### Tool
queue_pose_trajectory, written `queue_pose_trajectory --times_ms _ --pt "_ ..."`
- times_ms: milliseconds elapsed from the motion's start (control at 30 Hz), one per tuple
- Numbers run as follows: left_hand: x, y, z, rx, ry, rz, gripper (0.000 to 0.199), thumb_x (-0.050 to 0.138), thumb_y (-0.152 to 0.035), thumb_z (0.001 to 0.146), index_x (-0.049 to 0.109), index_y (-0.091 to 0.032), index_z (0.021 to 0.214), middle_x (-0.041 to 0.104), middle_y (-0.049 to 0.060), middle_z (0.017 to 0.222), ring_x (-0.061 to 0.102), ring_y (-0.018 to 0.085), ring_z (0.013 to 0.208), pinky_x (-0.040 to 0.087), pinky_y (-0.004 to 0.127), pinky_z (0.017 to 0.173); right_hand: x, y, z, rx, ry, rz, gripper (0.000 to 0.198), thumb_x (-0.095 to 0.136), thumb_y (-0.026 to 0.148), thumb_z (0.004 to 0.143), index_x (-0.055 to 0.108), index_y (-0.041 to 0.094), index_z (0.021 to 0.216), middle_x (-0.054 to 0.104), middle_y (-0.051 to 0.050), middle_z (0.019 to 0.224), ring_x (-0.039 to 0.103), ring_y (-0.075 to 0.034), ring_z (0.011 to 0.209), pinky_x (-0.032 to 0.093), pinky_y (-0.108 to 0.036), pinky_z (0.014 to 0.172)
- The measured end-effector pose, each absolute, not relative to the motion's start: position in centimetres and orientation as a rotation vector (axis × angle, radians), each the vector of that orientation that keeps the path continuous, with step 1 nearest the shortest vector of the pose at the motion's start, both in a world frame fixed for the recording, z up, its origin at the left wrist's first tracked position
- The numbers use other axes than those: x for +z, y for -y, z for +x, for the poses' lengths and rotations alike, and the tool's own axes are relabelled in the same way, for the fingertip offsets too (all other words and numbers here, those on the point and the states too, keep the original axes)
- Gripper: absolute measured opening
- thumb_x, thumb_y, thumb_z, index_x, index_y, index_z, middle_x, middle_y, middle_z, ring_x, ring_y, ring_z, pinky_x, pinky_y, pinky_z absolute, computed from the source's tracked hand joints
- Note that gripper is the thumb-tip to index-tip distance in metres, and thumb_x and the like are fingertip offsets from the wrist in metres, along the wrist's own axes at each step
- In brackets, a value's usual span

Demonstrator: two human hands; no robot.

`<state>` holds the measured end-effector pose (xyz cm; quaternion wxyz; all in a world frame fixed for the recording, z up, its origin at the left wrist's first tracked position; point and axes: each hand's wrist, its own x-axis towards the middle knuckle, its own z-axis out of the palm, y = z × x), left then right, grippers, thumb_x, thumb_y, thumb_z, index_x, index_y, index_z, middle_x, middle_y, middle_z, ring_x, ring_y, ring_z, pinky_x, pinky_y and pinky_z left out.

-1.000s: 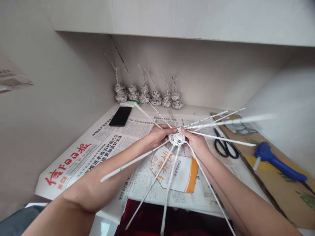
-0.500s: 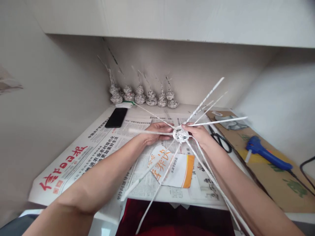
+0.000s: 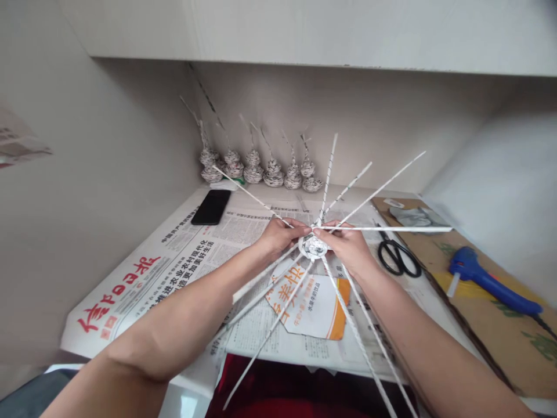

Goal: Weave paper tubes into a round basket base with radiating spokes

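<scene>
A small round woven piece of rolled newspaper [image 3: 314, 247] is held up over the table, with several thin paper rods radiating from it on all sides. My left hand [image 3: 282, 235] is closed at its upper left edge, thumb and fingers pinching near the rim. On the upper right, my right hand [image 3: 347, 241] pinches the rim and the base of a white paper rod [image 3: 391, 229] that points to the right. Both thumbs nearly meet at the top of the disc. Below it lies a cut piece of printed drink carton [image 3: 317, 307].
Newspaper sheets [image 3: 143, 296] cover the table. Several woven gourd shapes [image 3: 274, 174] line the back wall. A black phone [image 3: 211, 207] lies at left; black scissors [image 3: 398, 257], a blue glue gun [image 3: 491, 281] and flat cardboard [image 3: 487, 342] are at right. A shelf [image 3: 304, 32] overhangs the back.
My left fingers have moved from beside the disc up to its top rim, close to my right thumb. The disc has turned and its rods point in different directions.
</scene>
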<state>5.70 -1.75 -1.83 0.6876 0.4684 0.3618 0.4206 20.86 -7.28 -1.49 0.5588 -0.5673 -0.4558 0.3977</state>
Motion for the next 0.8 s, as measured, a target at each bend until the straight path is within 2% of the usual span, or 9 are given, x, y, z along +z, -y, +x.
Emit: queue_pose_trajectory --times_ms 167,433,667,800 --pt "-2.2 1.5 5.6 0.941 -0.812 1.069 0.024 0.084 -0.026 0.051 0.070 -0.012 0.065 0.061 0.001 0.051 0.044 0.007 0.041 0.026 0.020 0.041 -1.8 7.3 20.7 0.875 1.063 -1.328 0.035 0.078 0.044 0.063 0.065 0.017 0.082 0.067 0.000 0.062 0.057 -0.014 0.048 0.042 -0.024 0.041" --pt "-2.8 0.9 5.1 0.892 -0.801 1.191 0.029 0.083 -0.030 0.054 0.074 -0.011 0.073 0.062 0.001 0.052 0.041 0.006 0.041 0.024 0.021 0.041 -2.3 7.3 20.9 0.829 1.139 -1.329 0.034 0.079 0.041 0.063 0.068 0.016 0.082 0.070 -0.003 0.066 0.061 -0.015 0.054 0.045 -0.024 0.047" --pt "-2.7 1.0 5.1 0.881 -0.766 1.169 0.025 0.083 -0.027 0.055 0.073 -0.011 0.072 0.065 0.002 0.057 0.051 0.009 0.047 0.035 0.021 0.046 -2.4 7.2 21.1 0.792 1.174 -1.345 0.033 0.079 0.040 0.064 0.067 0.017 0.084 0.070 -0.004 0.069 0.062 -0.017 0.057 0.047 -0.027 0.053" --pt "-2.2 1.4 5.2 0.873 -0.783 1.166 0.024 0.082 -0.025 0.057 0.073 -0.010 0.073 0.064 0.001 0.055 0.049 0.008 0.045 0.035 0.021 0.045 -2.3 7.3 21.0 0.791 1.176 -1.331 0.033 0.078 0.040 0.065 0.065 0.018 0.087 0.070 -0.003 0.068 0.061 -0.017 0.056 0.047 -0.027 0.053"
